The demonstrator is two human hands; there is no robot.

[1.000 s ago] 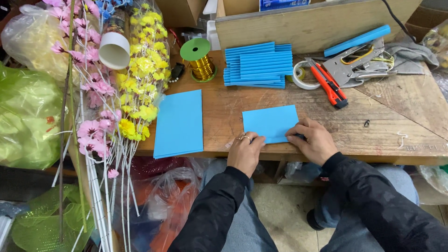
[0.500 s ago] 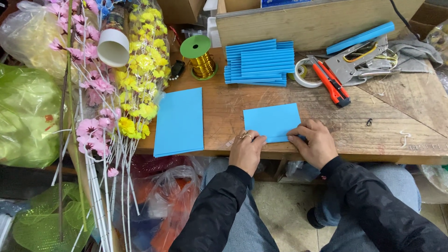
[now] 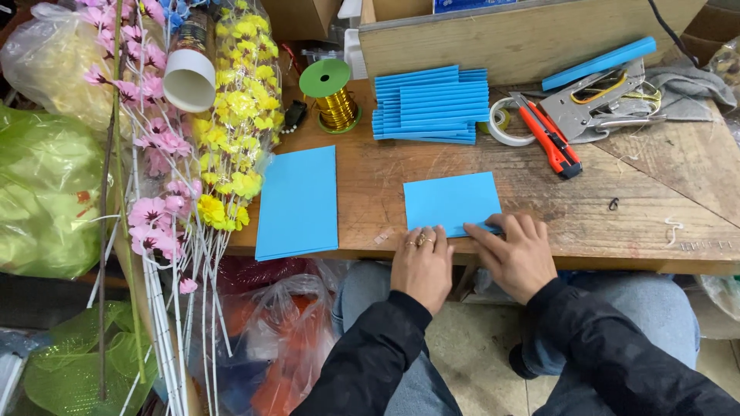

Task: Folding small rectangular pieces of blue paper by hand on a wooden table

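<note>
I'm looking down at the blue sheet [image 3: 451, 202] lying flat on the wooden bench [image 3: 655, 192] near its front edge, with both hands on its near edge; my left hand [image 3: 422, 262] has its fingers laid close together and flat, fingertips pressing the sheet's near left corner, and my right hand [image 3: 512, 250] has its fingers stretched out and slightly fanned, tips on the near right edge, where a thin strip of blue looks turned up under them. I judge this sheet light, thin and flexible, likely to slide on the wood if not pinned, and easy to crease, so the place to hold it is along that near edge with flat fingertips, not pinched hard in the middle. Against half a second ago, both hands have slid back toward me: the knuckles were curled up over the sheet's edge then, and now the fingers lie flatter and longer, with more of the sheet uncovered. The stack of blue sheets [image 3: 297, 202] to the left, the pile of folded blue strips [image 3: 430, 104], the gold wire spool [image 3: 331, 96] and the orange utility knife [image 3: 547, 137] sit where they were
</note>
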